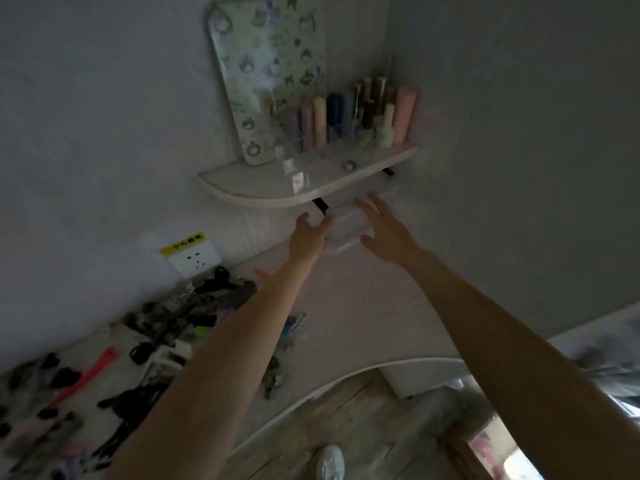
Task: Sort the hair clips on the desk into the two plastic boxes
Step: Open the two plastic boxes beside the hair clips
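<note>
A clear plastic box (pixel 344 225) sits at the far corner of the pale desk (pixel 363 317), under a small wall shelf. My left hand (pixel 306 237) is at the box's left side and my right hand (pixel 388 233) at its right side, both with fingers spread. Whether they touch the box is blurred. A heap of hair clips (pixel 180 317) in black, pink and green covers the left part of the desk, under my left forearm. A long pink clip (pixel 85 377) lies among them.
A curved wall shelf (pixel 304 180) above the box carries a clear organiser with tubes and bottles (pixel 349 116) and a patterned board (pixel 266 71). A wall socket (pixel 194 259) is at the left. Wooden floor and a white shoe (pixel 330 462) are below the desk edge.
</note>
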Demonstrator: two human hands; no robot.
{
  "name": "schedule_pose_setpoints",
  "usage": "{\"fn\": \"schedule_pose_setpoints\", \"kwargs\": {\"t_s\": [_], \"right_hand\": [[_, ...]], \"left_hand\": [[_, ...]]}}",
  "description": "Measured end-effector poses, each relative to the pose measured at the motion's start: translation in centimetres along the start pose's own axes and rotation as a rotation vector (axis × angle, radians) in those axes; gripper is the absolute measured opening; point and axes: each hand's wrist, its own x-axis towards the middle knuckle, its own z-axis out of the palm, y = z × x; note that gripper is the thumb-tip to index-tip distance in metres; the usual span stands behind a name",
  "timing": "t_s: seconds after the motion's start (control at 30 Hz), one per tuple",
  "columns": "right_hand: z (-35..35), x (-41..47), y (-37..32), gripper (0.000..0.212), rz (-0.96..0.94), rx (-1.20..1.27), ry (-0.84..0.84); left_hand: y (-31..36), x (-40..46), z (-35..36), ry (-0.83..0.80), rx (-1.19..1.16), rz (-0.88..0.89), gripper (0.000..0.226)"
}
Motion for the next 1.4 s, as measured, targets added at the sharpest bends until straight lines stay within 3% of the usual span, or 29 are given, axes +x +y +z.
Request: {"fn": "schedule_pose_setpoints", "kwargs": {"t_s": [0.1, 0.27, 0.43, 0.57, 0.67, 0.77, 0.9, 1.0, 1.13, 1.27, 1.33, 1.4], "right_hand": [[0.2, 0.6, 0.0, 0.067, -0.024, 0.023, -0.013], [0.7, -0.9, -0.1, 0.058, -0.023, 0.043, 0.126], [0.4, -7.3, -1.2, 0.038, 0.031, 0.09, 0.358], [0.1, -11.9, -0.2, 0.047, 0.289, 0.275, 0.532], [1.4, -13.4, 1.8, 0.054, 0.513, 0.412, 0.467], [3.0, -13.9, 3.7, 0.053, 0.594, 0.322, 0.285], [4.3, -14.3, 4.5, 0.044, 0.623, 0.257, 0.124], [4.8, -14.5, 4.7, 0.032, 0.592, 0.22, 0.069], [5.2, -14.5, 5.0, 0.021, 0.544, 0.229, -0.032], [4.8, -14.0, 5.4, 0.022, 0.603, 0.31, -0.103], [4.7, -13.9, 5.7, 0.017, 0.489, 0.157, 0.026], [4.8, -14.4, 5.6, 0.027, 0.333, -0.041, 0.108]], "left_hand": [[0.9, 0.0, 1.1, 0.025, -0.176, -0.013, 0.058], [1.8, -1.4, 1.7, -0.018, -0.206, 0.062, 0.025], [-0.2, -7.3, 0.7, -0.002, -0.205, 0.11, 0.021], [-4.7, -12.2, 0.3, -0.045, -0.149, 0.148, 0.029], [-7.7, -13.9, 0.4, -0.067, -0.097, 0.106, 0.032], [-9.8, -14.3, 0.5, -0.108, -0.064, 0.001, 0.035], [-11.9, -13.8, 0.7, -0.095, 0.151, -0.022, 0.021], [-12.6, -12.9, 0.6, -0.061, 0.448, 0.034, 0.051], [-12.8, -12.1, 0.5, -0.009, 0.653, 0.081, 0.044], [-12.8, -12.0, 0.3, -0.017, 0.49, -0.067, 0.042], [-12.7, -12.0, 0.1, -0.035, 0.332, -0.181, 0.038], [-13.0, -11.9, -0.1, -0.048, 0.254, -0.207, 0.033]]}}
